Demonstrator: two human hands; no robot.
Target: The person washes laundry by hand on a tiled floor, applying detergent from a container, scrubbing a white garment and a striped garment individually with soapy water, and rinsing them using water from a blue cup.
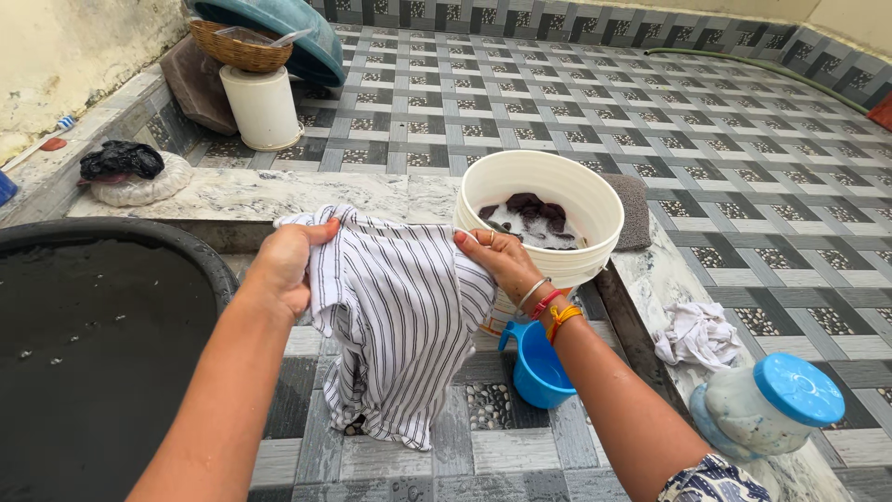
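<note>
Head view: both hands hold a striped shirt [395, 316] up by its top edge, above the tiled floor [520, 446], between the black tub [102, 353] and the white bucket [544, 214]. Left hand [283, 265] has its grip closed in a fist on the left corner; right hand [497, 260] pinches the right corner with fingers pressed together.

Risks as I read them:
- Shirt hem hangs low, touching or just above the floor. If the hands drop a little, the cloth drags on the tiles and picks up dirt.
- Right-hand grip is only a fingertip pinch. The cloth looks wet and heavy, so that corner may slip and the shirt would swing down one-sided.
- Blue mug [539, 367] sits just beside the hanging cloth, under the right wrist. A swing of the shirt could catch its handle and tip it.
- Bucket stands near the edge of the stone ledge [242, 195], with dark clothes in suds. A bump from the right forearm could shift it.
- Plastic jar with blue lid [771, 404] lies on its side by the right elbow; a backward elbow move could knock it.
</note>
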